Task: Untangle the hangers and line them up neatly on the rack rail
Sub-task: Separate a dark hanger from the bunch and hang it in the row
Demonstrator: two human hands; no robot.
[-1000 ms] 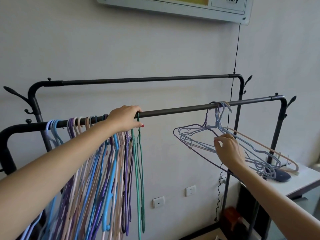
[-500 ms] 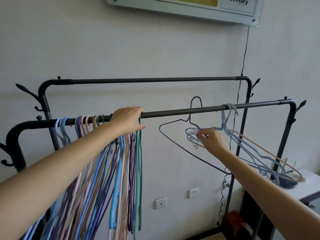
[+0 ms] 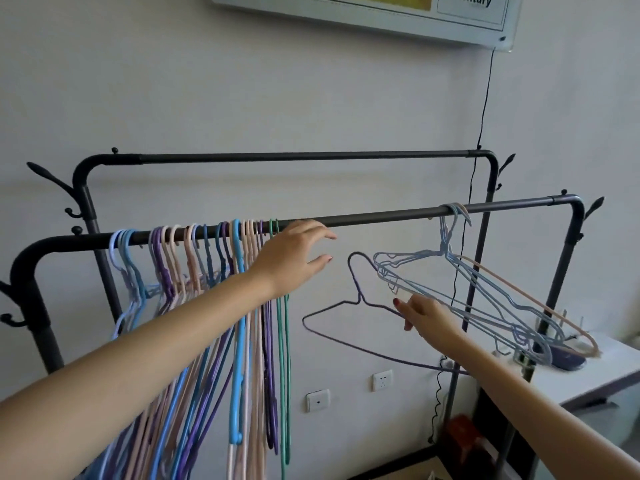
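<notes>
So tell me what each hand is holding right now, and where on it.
The right hand pinches the purple hanger on its right shoulder wire, below the neck. The left hand is open near the rail, holding nothing.

Up top we see a framed sign [image 3: 363,12] on the pale wall [image 3: 242,98], a black cord [image 3: 483,109] dropping from it. Lower centre, we spot two white sockets [image 3: 349,389]. At lower right sits a white table [image 3: 588,372] with a dark object [image 3: 568,358] on it.
</notes>
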